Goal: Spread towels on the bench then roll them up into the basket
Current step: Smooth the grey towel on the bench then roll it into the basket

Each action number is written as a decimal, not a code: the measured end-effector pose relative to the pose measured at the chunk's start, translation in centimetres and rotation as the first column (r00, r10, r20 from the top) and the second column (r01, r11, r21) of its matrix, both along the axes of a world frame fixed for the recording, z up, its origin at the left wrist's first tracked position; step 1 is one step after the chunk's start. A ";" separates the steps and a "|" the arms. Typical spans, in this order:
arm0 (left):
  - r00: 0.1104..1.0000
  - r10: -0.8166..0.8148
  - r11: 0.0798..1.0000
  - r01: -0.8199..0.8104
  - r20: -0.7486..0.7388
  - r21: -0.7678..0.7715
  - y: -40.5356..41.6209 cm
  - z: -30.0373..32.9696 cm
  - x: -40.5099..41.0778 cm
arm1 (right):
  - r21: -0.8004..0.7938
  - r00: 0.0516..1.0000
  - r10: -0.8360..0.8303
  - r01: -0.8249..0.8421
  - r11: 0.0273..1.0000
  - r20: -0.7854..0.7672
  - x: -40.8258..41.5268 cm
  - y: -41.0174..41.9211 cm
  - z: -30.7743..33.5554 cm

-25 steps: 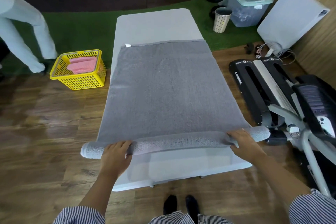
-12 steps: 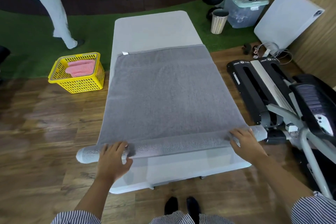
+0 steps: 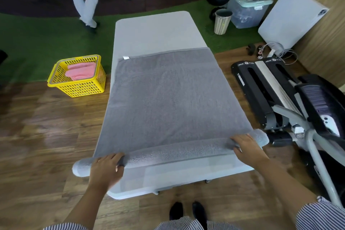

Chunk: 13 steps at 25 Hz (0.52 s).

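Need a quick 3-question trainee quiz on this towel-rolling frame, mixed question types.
1. True or false: the grey towel is fully rolled.
2. What lies in the yellow basket? A) pink towels B) grey towels C) nothing
3. Fill in: the left hand and right hand both press on the ____ at the bench's near end.

Key: 1 false; 2 A; 3 roll.

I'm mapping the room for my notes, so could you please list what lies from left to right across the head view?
Yellow basket → left hand → grey towel → right hand → black exercise machine.
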<state>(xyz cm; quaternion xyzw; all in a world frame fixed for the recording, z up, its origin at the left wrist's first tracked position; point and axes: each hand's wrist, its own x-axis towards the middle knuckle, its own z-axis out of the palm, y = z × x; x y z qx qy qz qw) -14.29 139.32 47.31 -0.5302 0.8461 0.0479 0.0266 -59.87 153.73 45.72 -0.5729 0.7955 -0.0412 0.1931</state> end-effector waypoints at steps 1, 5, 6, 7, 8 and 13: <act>1.000 -0.009 1.000 0.008 -0.014 -0.021 -0.2 -0.2 -0.3 | 0.048 1.000 -0.016 0.016 0.999 -0.002 -0.2 -0.1 0.4; 0.997 -0.035 0.998 0.030 -0.075 -0.062 -0.1 0.1 -1.5 | 0.010 1.000 -0.012 0.012 1.000 -0.002 -0.5 0.4 1.4; 0.996 -0.022 0.998 0.016 -0.085 -0.068 0.1 0.2 -1.7 | -0.054 1.000 -0.024 0.023 0.998 -0.016 -0.4 0.7 1.3; 0.995 -0.010 0.997 0.003 -0.096 -0.074 0.3 0.2 -1.9 | -0.117 0.999 -0.038 0.035 0.993 -0.024 -0.2 0.9 1.2; 0.995 0.004 0.999 -0.009 -0.101 -0.051 0.4 0.2 -2.1 | -0.139 0.998 -0.053 0.049 0.989 -0.025 -0.1 1.1 1.1; 0.999 -0.037 0.997 0.040 -0.037 0.065 0.0 -0.7 -2.1 | 0.027 0.997 0.058 -0.057 0.998 -0.040 -0.8 1.7 0.8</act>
